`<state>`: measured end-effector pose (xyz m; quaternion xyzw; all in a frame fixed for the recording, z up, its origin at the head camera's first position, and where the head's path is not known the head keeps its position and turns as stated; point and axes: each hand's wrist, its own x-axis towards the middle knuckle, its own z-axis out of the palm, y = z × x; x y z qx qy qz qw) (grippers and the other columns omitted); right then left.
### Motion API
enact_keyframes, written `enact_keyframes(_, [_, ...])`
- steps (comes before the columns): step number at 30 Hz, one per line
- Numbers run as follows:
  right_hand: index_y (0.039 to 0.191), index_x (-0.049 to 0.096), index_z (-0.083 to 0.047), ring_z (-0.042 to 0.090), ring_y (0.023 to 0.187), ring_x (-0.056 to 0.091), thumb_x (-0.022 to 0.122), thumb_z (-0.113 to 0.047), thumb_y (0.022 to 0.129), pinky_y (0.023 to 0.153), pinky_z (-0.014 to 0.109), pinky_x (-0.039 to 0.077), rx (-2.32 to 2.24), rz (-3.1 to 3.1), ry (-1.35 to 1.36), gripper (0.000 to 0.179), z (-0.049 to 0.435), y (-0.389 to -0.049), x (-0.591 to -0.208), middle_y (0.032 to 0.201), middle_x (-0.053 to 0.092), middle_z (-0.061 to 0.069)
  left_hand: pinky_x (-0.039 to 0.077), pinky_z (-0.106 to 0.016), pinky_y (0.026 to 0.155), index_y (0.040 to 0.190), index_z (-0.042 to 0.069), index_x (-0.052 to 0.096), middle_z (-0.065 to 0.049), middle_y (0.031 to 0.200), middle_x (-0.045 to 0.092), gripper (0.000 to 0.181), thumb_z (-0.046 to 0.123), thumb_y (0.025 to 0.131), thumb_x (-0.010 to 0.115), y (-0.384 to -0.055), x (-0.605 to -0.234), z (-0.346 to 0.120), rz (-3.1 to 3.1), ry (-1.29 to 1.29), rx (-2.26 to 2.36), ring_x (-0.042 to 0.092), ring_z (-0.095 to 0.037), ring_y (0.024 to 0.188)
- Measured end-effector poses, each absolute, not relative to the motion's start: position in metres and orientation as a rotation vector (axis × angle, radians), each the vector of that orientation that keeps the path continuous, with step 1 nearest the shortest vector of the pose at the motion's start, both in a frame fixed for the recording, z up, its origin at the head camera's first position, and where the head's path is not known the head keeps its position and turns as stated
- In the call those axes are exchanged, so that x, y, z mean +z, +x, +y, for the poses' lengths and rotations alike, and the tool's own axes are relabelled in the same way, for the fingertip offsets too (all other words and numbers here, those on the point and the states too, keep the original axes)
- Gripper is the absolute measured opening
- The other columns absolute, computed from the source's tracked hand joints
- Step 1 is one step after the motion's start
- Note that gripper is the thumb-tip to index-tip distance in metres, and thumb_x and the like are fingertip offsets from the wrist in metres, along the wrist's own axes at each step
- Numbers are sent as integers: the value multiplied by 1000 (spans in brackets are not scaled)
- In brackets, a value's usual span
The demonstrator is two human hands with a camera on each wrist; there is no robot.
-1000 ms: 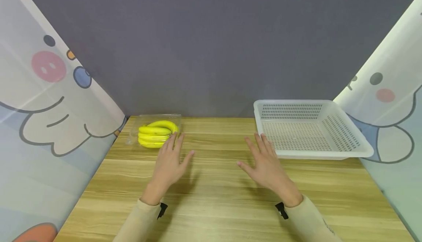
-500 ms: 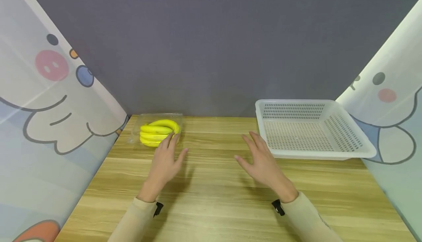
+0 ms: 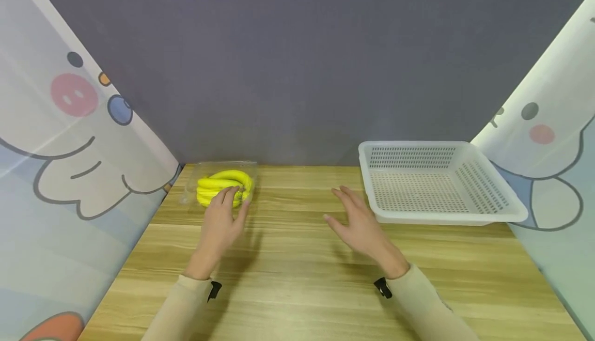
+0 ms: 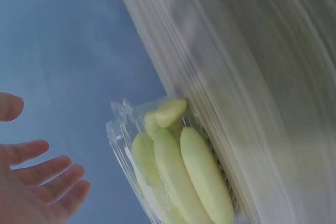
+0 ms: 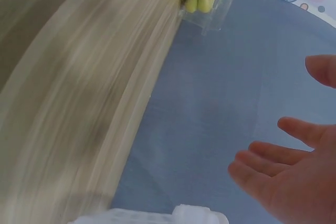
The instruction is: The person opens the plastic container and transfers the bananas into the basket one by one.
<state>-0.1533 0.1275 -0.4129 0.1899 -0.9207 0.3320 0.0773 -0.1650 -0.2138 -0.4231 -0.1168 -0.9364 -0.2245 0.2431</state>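
Several yellow bananas (image 3: 218, 183) lie bunched in a clear plastic box (image 3: 192, 175) at the table's back left; its transparent wall also shows in the left wrist view. My left hand (image 3: 217, 225) is over the table just in front of the box, fingers loosely bent and thumb apart, overlapping the nearest bananas in the head view. In the left wrist view a gap shows between those fingers (image 4: 58, 177) and the bananas (image 4: 181, 171). My right hand (image 3: 360, 227) hovers left of the white basket (image 3: 372, 186), fingers extended, thumb spread, holding nothing.
The basket, white plastic with slotted walls, stands at the back right of the wooden table (image 3: 297, 279). A dark grey panel (image 3: 297, 72) rises behind the table's back edge. Panels printed with cartoon animals (image 3: 60, 175) flank both sides.
My left hand has shifted left toward the bananas, its fingers and thumb drawing closer together. My right hand has drifted slightly left. The box and the basket stay where they were.
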Motion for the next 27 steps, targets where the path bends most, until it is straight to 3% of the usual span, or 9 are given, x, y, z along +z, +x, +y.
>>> enact_keyframes(8, [153,42,-7,41,146,33,66,-44,98,115,63,29,1091,-2729,570,70,118,-156,-415,160,35,19,46,-63,96,128,-12,57,-33,128,58,44,20,100,63,-173,-419,-229,-2494,-310,-652,55,-52,117])
enact_keyframes(27, [150,48,-9,37,143,40,65,-38,98,116,56,33,1204,-2717,568,62,94,-170,-421,157,41,16,42,-64,100,137,-11,51,-33,132,55,50,25,104,56,-183,-416,-253,-2546,-239,-742,51,-51,121])
